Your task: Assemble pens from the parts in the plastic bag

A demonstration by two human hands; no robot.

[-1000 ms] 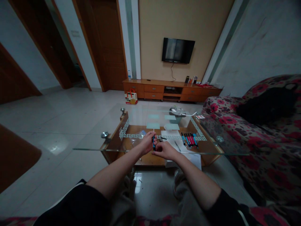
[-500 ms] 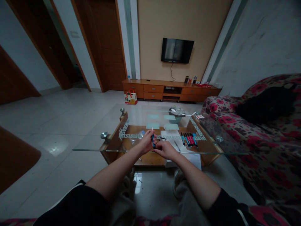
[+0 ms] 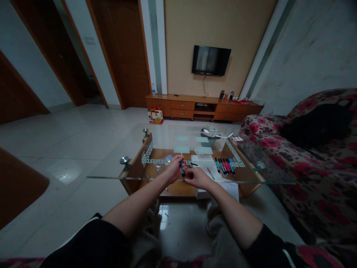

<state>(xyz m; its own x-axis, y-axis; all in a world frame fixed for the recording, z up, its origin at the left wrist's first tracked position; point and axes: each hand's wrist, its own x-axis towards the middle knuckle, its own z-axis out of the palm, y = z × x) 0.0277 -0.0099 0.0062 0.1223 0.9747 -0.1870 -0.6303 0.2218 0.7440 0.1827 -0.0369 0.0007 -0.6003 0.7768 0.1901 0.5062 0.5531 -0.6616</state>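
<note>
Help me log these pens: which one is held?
The blue and black pen in the left hand; unlike it, the row of pens lies on the glass table.

A camera is sitting on the person's head, looking forward and down across a table (image 3: 107, 177) from its near side. It is facing the far wall (image 3: 178, 33), with the TV (image 3: 211, 60) hanging near the top, right of centre, and a cabinet (image 3: 182, 105) running below it. The wide view is taking in a door (image 3: 126, 52) on the left and a sofa (image 3: 272, 128) on the right. The sleeves (image 3: 89, 242) are lying nearest the lens, while the left hand (image 3: 175, 169) and right hand (image 3: 197, 178) are appearing small, below the middle.
</note>
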